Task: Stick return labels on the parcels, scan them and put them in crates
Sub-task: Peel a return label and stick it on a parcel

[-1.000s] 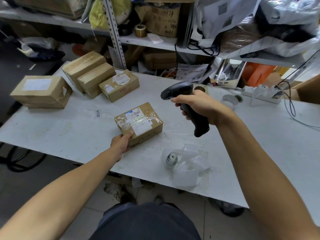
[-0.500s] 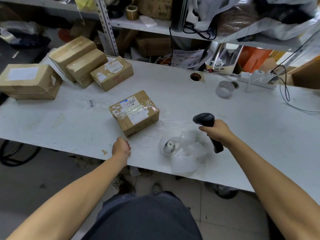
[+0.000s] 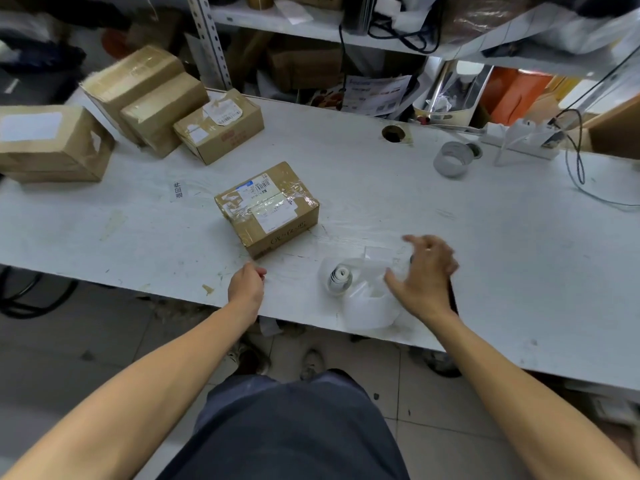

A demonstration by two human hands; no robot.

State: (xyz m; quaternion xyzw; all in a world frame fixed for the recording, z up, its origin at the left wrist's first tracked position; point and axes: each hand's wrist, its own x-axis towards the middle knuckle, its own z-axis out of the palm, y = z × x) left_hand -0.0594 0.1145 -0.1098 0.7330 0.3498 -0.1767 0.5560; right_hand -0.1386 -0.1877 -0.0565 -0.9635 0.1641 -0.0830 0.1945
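Note:
A taped cardboard parcel [image 3: 266,207] with white labels on top lies in the middle of the white table [image 3: 381,188]. My left hand [image 3: 246,285] sits at the table's front edge just below the parcel, fingers curled in, holding nothing and not touching it. My right hand [image 3: 426,275] hovers with fingers spread over the label roll [image 3: 339,278] and its loose white backing paper [image 3: 367,306]. The black scanner [image 3: 452,299] lies on the table under my right wrist, mostly hidden.
Several more cardboard parcels [image 3: 152,98] sit at the table's back left. A clear tape roll [image 3: 452,161], a power strip [image 3: 519,143] and cables lie at the back right. Cluttered shelves [image 3: 311,26] rise behind the table. No crate is in view.
My right hand lowered the scanner from above the parcel to the table on the right and let go of it. My left hand drew back from the parcel to the table edge.

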